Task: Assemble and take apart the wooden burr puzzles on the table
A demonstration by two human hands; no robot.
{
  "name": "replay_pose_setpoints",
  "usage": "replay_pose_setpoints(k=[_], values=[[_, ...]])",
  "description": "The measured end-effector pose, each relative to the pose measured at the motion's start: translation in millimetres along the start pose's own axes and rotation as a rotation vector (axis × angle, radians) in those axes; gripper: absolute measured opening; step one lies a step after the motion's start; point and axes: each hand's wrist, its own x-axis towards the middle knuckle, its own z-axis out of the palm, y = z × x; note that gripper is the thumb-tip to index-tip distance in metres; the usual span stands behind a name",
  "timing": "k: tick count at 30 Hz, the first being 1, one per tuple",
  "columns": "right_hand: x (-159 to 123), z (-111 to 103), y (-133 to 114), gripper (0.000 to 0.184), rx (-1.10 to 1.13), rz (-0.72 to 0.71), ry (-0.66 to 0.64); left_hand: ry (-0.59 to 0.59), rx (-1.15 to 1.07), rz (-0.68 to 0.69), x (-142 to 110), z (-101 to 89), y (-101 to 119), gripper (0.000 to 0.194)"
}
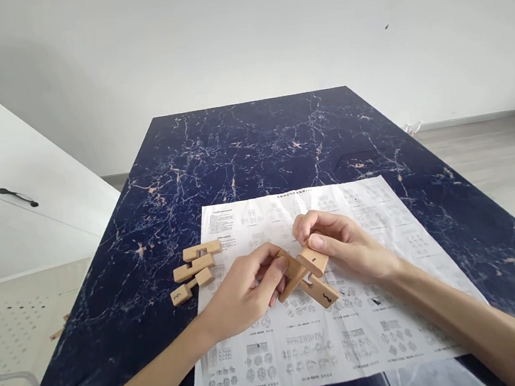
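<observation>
Above a printed sheet, my left hand (251, 285) pinches a notched wooden puzzle piece (291, 277) between thumb and fingers. My right hand (339, 239) has its thumb and fingers closed on another wooden puzzle piece (314, 260), which bears a short dark mark on its end. A third puzzle piece (325, 293), marked with a dark numeral, juts down to the right from the joined cluster. These pieces cross and touch each other; my fingers hide part of how they interlock. The paper sheet (308, 363) shows rows of small assembly drawings and is creased.
Left of my left hand, several loose notched wooden pieces (200, 265) lie partly on the sheet's edge and partly on the dark blue marble-patterned table (251, 143). A white cabinet (20, 161) with a black handle stands left. A white wall rises behind the table.
</observation>
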Motion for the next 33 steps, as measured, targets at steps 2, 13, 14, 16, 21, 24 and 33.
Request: replay_pose_setpoints(k=[2, 13, 14, 16, 21, 24, 33], values=[[0.2, -0.8, 0.8, 0.016, -0.005, -0.005, 0.002, 0.003, 0.002, -0.002, 0.1, 0.3, 0.6, 0.031], [-1.9, -6.1, 1.5, 0.011, 0.019, -0.019, 0.015, 0.011, 0.01, -0.003, 0.5, 1.5, -2.2, 0.032], [-1.6, -5.4, 1.1, 0.011, 0.032, -0.014, 0.018, 0.009, 0.01, 0.002, 0.5, 1.5, -3.1, 0.033], [-0.6, -3.6, -0.1, 0.01, 0.062, 0.001, 0.016, -0.003, 0.01, 0.011, 0.5, 1.4, -4.3, 0.034], [1.5, -0.7, -1.6, 0.013, 0.07, 0.009, 0.036, -0.006, 0.018, 0.004, 0.3, 1.2, -4.9, 0.037], [1.3, -0.6, -0.6, 0.017, 0.027, -0.003, 0.055, 0.0, 0.047, -0.005, 0.1, 1.1, -4.4, 0.038], [-0.8, -1.4, 0.0, 0.021, 0.024, 0.043, 0.036, -0.002, 0.01, 0.011, 0.9, 2.4, -0.1, 0.035]])
